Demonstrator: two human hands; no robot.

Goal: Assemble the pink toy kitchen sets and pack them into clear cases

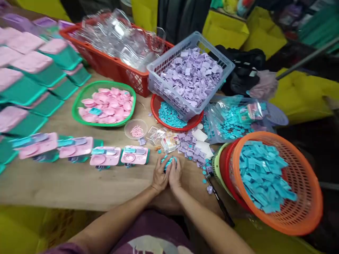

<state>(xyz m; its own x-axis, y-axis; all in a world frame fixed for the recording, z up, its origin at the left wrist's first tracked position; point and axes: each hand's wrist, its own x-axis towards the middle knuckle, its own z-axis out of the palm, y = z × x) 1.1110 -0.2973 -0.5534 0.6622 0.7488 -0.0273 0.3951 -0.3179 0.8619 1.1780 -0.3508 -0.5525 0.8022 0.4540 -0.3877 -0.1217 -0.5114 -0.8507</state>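
My left hand [160,174] and my right hand [175,175] are pressed together over the wooden table. Their fingers curl around turquoise plastic pieces [168,162], of which only the upper part shows; the exact shape is hidden. Just left of the hands stands a small teal box with a pink top [134,155] carrying turquoise, lilac and pink parts, the nearest of several in a row. Ahead of my fingers lie a clear plastic piece [168,144] and loose lilac pieces [189,145].
At the back, a lilac-filled grey basket [156,83] rests partly over a red bowl [153,107]. A green basin [76,116] holds pink pieces. Stacked baskets topped by an orange one [304,183] crowd the right. Teal boxes [23,90] are piled left; a black-handled tool [221,203] lies right.
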